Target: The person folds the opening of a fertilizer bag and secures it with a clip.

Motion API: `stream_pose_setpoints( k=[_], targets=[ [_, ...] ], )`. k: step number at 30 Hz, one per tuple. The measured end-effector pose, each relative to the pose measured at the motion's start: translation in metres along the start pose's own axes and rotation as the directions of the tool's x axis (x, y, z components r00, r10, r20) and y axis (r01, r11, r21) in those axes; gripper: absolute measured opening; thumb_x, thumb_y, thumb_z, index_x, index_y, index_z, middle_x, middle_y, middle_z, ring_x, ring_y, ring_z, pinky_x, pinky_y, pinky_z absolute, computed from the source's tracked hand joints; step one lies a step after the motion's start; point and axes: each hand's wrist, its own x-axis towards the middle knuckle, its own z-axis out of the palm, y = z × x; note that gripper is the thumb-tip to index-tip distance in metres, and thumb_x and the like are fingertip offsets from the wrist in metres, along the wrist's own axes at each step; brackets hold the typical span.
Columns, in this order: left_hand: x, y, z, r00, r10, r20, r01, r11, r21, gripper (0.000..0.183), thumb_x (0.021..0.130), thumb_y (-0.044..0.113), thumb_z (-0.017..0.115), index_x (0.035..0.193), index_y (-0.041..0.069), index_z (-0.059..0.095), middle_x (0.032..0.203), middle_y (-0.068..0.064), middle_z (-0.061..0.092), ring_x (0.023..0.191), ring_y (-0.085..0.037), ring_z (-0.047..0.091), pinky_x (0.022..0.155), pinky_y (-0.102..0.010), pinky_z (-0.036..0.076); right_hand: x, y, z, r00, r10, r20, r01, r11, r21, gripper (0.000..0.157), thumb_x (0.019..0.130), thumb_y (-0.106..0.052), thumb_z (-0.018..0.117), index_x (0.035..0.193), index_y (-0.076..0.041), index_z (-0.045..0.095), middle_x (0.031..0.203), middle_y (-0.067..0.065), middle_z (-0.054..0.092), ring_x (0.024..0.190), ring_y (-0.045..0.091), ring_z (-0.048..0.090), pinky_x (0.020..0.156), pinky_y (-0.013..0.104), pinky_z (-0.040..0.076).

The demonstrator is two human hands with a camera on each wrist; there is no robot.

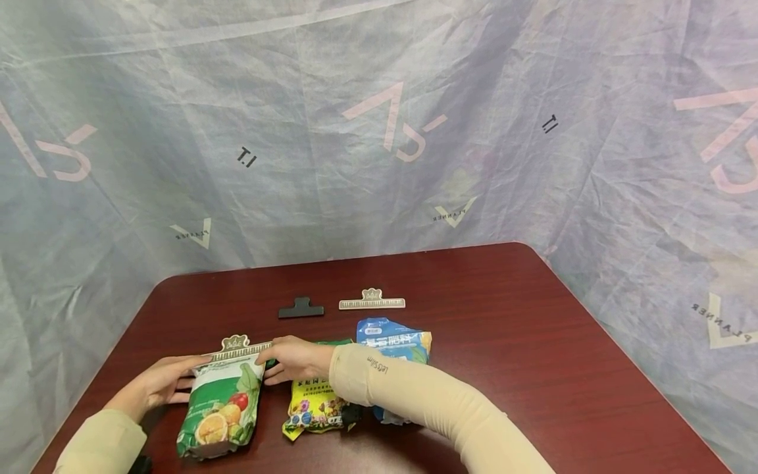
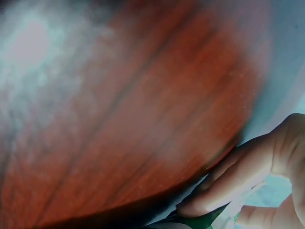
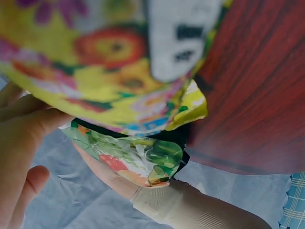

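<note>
Green-and-white bag: on the table's near left part, between both hands, printed face up; whether its clipped end is raised cannot be told.
Left hand: grips the bag's far left corner, digits bent about the edge, probably to steady that side.
Right hand: pinches the opposite corner, presumably keeping the top edge straight.
Fitted clip: spans the far edge between the hands, apparently to hold the bag's mouth flat.
Yellow bag: just right of the gripped bag, partly under the right sleeve; seemingly set aside within reach.
Blue bag: beside the yellow one, partly hidden by the same sleeve.
Dark clip; pale clip: lie apart beyond the bags, likely placed there for easy access.
Table: carries everything, before a printed cloth.
</note>
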Motion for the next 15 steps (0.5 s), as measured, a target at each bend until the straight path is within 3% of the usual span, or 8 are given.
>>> stream_pose_setpoints(
  k=[6,8,11,13,15],
  targets=[
    [-0.0019,0.0005,0.0010,1.000,0.002,-0.013,-0.002,1.000,0.006,0.074,0.092,0.034,0.054,0.139,-0.011,0.020,0.097,-0.009,0.058,0.085,-0.022,0.064,0.075,-0.043,0.052,0.0000,-0.0004,0.0003,1.000,0.004,0.023,-0.005,1.000,0.009,0.067,0.089,-0.002,0.053,0.144,0.001,0.016,0.146,0.018,0.021,0.122,0.048,0.034,0.094,0.049,0.040],
    [-0.0025,0.0008,0.0010,1.000,-0.004,-0.021,0.004,1.000,0.015,0.077,0.092,0.037,0.052,0.140,-0.012,0.015,0.107,-0.019,0.055,0.086,-0.022,0.064,0.075,-0.043,0.052,0.0004,0.0001,0.0002,1.000,0.008,0.022,-0.008,1.000,0.015,0.067,0.089,-0.003,0.053,0.144,0.001,0.016,0.146,0.018,0.021,0.122,0.048,0.034,0.094,0.049,0.040],
    [-0.0042,0.0027,-0.0004,1.000,-0.014,0.001,0.014,0.999,0.040,0.087,0.094,0.045,0.044,0.141,-0.012,-0.002,0.132,-0.038,0.030,0.103,-0.034,0.057,0.080,-0.044,0.050,0.0004,-0.0002,0.0000,1.000,0.012,0.018,-0.012,1.000,0.023,0.064,0.091,-0.006,0.052,0.144,0.001,0.016,0.146,0.018,0.022,0.121,0.048,0.035,0.094,0.050,0.040],
    [-0.0062,0.0043,-0.0017,1.000,-0.014,0.022,0.013,0.998,0.058,0.091,0.094,0.050,0.038,0.139,-0.011,-0.013,0.138,-0.043,0.006,0.118,-0.045,0.041,0.082,-0.044,0.049,0.0001,-0.0006,-0.0009,1.000,0.016,0.013,-0.017,0.999,0.028,0.062,0.092,-0.009,0.052,0.144,0.000,0.020,0.146,0.018,0.022,0.121,0.049,0.036,0.093,0.050,0.040],
    [-0.0083,0.0059,-0.0031,0.999,-0.006,0.049,0.003,0.997,0.071,0.092,0.095,0.053,0.031,0.136,-0.011,-0.019,0.137,-0.044,-0.006,0.127,-0.051,0.020,0.085,-0.044,0.048,-0.0004,-0.0014,-0.0019,1.000,0.020,0.016,-0.021,0.999,0.040,0.057,0.093,-0.011,0.051,0.142,-0.001,0.025,0.146,0.019,0.020,0.120,0.049,0.035,0.092,0.052,0.040]
  ],
)
